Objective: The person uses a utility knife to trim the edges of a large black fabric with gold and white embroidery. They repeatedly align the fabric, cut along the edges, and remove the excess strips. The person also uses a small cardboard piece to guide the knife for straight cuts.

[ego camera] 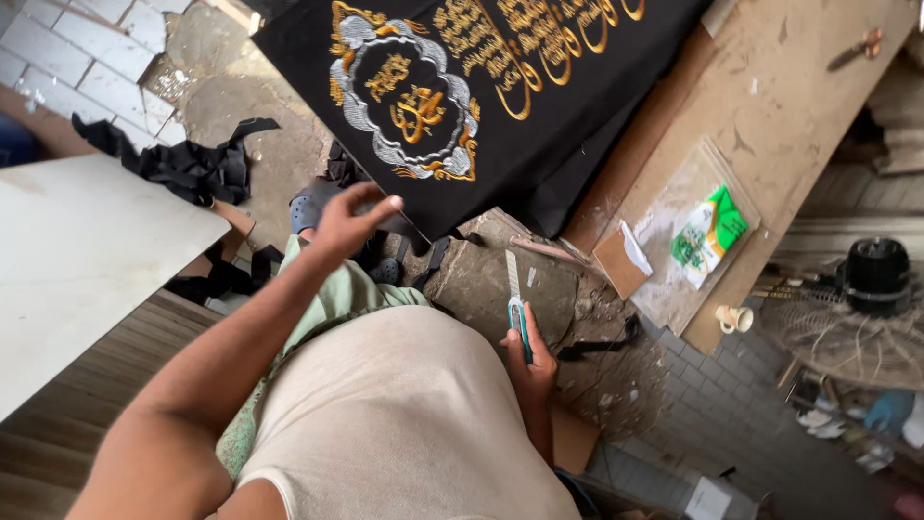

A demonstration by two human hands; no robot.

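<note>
The right hand (527, 358) is closed around a knife with a blue-green handle (518, 310), held low by the person's side, and its long thin blade points up toward the near edge of the black cloth with gold and silver stitching (452, 106). The left hand (348, 220) is nearer that edge, right by it. Its fingers look curled on a black strip (409, 229), but I cannot tell for sure.
</note>
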